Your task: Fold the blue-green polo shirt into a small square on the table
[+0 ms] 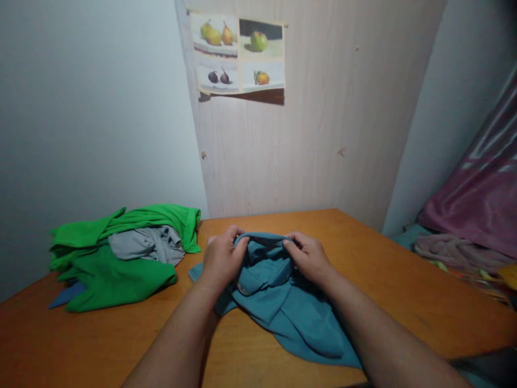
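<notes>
A teal garment [311,323], its exact kind unclear, lies loosely bunched on the wooden table [388,285]. Its banded edge is raised and stretched into an arch between my hands. On the left side of that edge, my left hand [224,256] is closed, thumb on top and fingers behind the cloth. My right hand [309,256] pinches the same edge on the right, thumb toward me. Folds of the garment hang below the opening and spread toward the table's front. Some fingers of both hands are hidden behind the fabric.
A heap of clothes sits at the table's left, with a bright green garment [125,280], a grey cloth [145,243] and a blue piece [67,295]. Fruit pictures [240,54] hang on the back panel. Pink fabric [476,199] drapes at the right beyond the table.
</notes>
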Demonstrator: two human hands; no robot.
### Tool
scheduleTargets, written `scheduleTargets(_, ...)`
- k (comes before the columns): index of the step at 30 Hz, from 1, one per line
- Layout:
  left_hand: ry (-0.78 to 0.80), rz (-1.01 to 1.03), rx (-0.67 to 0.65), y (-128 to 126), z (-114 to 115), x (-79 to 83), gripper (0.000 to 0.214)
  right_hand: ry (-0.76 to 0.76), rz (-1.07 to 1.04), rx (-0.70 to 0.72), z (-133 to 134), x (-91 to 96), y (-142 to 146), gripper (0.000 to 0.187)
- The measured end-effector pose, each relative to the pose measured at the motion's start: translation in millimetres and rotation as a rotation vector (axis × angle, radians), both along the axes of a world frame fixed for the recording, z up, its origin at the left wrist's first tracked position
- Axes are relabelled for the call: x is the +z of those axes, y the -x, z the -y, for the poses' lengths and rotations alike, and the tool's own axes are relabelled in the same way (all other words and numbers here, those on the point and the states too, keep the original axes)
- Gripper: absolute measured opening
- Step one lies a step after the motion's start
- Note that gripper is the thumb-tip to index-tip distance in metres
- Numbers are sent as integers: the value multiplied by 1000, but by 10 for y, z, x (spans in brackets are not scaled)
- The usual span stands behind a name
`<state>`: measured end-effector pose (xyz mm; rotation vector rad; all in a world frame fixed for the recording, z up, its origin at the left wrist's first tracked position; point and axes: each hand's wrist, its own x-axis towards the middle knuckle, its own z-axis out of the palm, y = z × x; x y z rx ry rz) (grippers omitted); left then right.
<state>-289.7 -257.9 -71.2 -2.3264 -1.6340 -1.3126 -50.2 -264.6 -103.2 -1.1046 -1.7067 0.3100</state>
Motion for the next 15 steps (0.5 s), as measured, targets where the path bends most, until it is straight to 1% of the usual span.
scheduleTargets(4, 10, 86, -18, 16, -35, -20, 21, 69, -133, 120, -16, 38, -37, 35)
scheduleTargets(7, 14, 158, -48, 31, -70, -34, 22, 168, -252, 202, -48, 49, -68, 29)
scheduleTargets(10, 16, 201, -72, 47, -94, -45, 23, 245, -263, 265, -41, 58, -66, 33)
scheduleTargets(13, 14, 214, -79, 63, -106, -51, 24, 333, -262, 442, 13, 71, -37, 43)
scheduleTargets(15, 10, 223, -84, 73, -113, -53, 24, 372, -265, 530, 44, 71, -23, 44)
